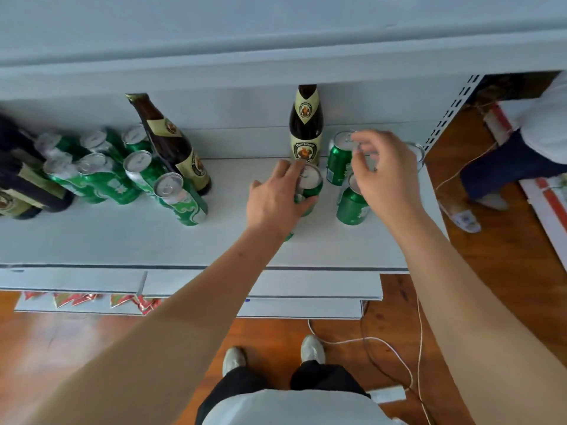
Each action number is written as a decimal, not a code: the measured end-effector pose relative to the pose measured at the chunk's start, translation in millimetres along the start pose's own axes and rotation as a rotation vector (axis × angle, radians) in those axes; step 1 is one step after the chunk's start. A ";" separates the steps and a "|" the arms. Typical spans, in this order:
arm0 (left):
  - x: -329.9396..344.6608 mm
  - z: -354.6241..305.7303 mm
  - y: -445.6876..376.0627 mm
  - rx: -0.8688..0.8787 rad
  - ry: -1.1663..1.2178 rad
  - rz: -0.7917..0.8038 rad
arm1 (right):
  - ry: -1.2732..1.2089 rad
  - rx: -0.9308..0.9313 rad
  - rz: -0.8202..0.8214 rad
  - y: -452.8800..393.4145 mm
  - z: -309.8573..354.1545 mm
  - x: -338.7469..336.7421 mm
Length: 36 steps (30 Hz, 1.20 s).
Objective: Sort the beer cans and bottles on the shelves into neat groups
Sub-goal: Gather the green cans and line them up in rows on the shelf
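My left hand [276, 197] grips a green beer can [310, 182] standing on the white shelf [190, 243], right in front of a brown bottle with a cream label [306, 130]. My right hand [383, 170] hovers with loosely curled fingers over a group of green cans: one behind [337, 157], one in front [351, 207], and a third [418, 154] mostly hidden behind the hand. It holds nothing that I can see. At the left stand several more green cans [181, 197] and another brown bottle [171, 142].
Dark bottles [24, 179] stand at the shelf's far left. An upper shelf [276, 50] overhangs the back. Another person [527, 148] stands at the right by the perforated upright [451, 111]. Cables [399, 357] trail across the wooden floor by my feet.
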<state>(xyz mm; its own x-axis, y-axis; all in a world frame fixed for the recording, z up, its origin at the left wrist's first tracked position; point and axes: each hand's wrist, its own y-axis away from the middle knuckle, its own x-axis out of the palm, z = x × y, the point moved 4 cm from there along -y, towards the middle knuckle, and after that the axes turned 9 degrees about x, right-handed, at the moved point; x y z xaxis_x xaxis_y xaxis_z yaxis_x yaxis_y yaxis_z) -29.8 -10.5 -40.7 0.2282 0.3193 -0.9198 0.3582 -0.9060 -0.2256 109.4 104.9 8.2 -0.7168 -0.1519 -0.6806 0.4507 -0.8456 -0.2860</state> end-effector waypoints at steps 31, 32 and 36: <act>-41.6 101.8 74.7 -0.430 0.367 -0.236 | -0.263 0.046 0.122 38.9 69.1 71.3; -34.6 89.8 65.9 -0.383 0.392 -0.213 | -0.243 0.060 0.142 37.8 68.3 70.5; -13.3 65.6 26.9 -0.295 0.442 -0.115 | -0.164 0.098 0.158 34.1 62.4 60.1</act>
<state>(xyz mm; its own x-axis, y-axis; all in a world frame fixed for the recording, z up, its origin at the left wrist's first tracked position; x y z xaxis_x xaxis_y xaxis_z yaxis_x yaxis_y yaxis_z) -82.6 -57.4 -55.6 0.5092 0.5558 -0.6571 0.6275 -0.7623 -0.1586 48.5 35.0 -0.4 -0.7217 -0.3603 -0.5910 0.5161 -0.8491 -0.1127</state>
